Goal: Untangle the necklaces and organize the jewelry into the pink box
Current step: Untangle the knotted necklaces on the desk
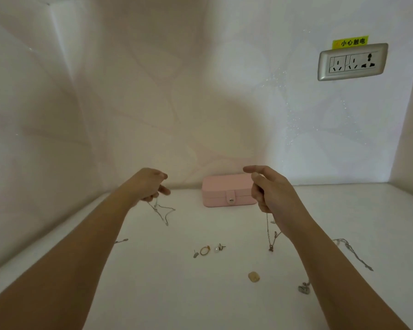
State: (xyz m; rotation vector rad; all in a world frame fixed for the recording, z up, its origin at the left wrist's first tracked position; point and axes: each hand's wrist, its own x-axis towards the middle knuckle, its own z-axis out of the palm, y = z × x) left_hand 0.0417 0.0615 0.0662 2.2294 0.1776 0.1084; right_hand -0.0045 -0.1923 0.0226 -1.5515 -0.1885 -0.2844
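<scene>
The pink box (pixel 227 190) sits at the far edge of the table (pixel 153 294), against the wall (pixel 129 115). Its long side runs left to right and its snap tab (pixel 230 197) faces me, fastened. It lies between my two hands but nearer the right one, which overlaps its right end in the view; the left is well apart from it. My left hand (pixel 150 184) is raised with fingers curled, pinching a thin silver chain (pixel 163 211) that droops in a loose loop. My right hand (pixel 275 196) pinches a pendant chain (pixel 268 231) between thumb and bent fingers, forefinger sticking out, and it hangs straight down to a small charm. So two chains are held, one per hand. Lying loose nearer me are one gold ring (pixel 204 250), one pearl stud (pixel 216 249), one grey stud (pixel 195 254) and one dark stud (pixel 222 246). There is also one pale yellowish piece (pixel 253 276), one silvery clump (pixel 304 289) and one more chain strand (pixel 353 252) right of my forearm — whether it joins the chain I hold, I cannot tell. I judge that a hand must be freed before the lid can be opened.
</scene>
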